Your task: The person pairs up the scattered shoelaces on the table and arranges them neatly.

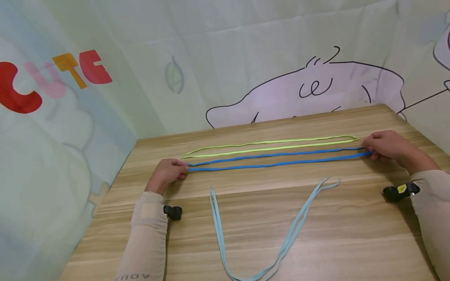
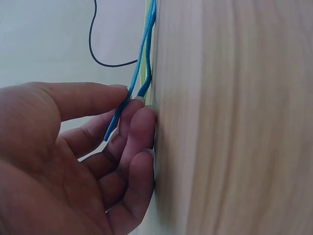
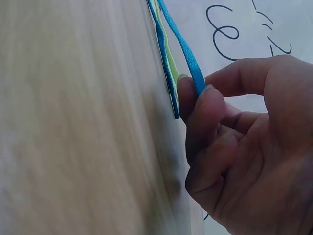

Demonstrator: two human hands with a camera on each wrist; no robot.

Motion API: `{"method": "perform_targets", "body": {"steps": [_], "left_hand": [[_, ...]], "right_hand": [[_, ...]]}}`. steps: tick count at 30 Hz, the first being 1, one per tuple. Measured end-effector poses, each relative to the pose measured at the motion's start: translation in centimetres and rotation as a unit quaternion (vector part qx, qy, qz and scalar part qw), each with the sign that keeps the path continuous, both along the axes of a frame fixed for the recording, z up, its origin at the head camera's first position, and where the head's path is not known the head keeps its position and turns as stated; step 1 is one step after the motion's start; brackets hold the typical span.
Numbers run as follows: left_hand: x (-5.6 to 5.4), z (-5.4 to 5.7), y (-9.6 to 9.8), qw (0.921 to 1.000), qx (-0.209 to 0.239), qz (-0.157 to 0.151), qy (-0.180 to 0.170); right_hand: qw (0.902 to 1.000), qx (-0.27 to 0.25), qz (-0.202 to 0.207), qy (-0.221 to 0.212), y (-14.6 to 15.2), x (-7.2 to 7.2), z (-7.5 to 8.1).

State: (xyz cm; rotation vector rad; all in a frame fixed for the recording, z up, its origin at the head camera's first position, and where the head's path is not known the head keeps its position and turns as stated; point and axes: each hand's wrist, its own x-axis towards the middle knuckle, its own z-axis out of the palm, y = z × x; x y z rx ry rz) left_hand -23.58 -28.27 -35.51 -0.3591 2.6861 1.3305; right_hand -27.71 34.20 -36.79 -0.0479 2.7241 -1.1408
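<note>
A blue shoelace [image 1: 274, 165], doubled into two nearly parallel strands, is stretched across the wooden table between my hands. At its left end, my left hand [image 1: 168, 171] pinches the lace between thumb and fingers; in the left wrist view a short tip of the blue lace [image 2: 111, 128] sticks out past the thumb. My right hand [image 1: 390, 146] pinches one strand at the right end. Beside those fingers, the other strand's tip [image 3: 175, 110] hangs loose in the right wrist view. Just behind lies a yellow-green shoelace [image 1: 267, 149], also doubled lengthwise.
Nearer the front, a pale blue shoelace [image 1: 291, 237] lies in a doubled U shape on the table [image 1: 351, 234]. A printed cloth [image 1: 246, 58] hangs behind the table and along its left side. Each wrist wears a small black camera [image 1: 173, 212].
</note>
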Motion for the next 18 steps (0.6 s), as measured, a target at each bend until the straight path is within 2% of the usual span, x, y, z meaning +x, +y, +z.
{"method": "perform_targets", "body": {"steps": [8, 18], "left_hand": [[0.05, -0.04, -0.07, 1.0, -0.004, 0.006, 0.0], [0.01, -0.07, -0.27, 0.9999, 0.001, 0.016, 0.0]], "right_hand": [[0.9998, 0.013, -0.012, -0.002, 0.11, 0.02, 0.0], [0.9985, -0.005, -0.05, 0.023, 0.46, 0.2, -0.15]]}}
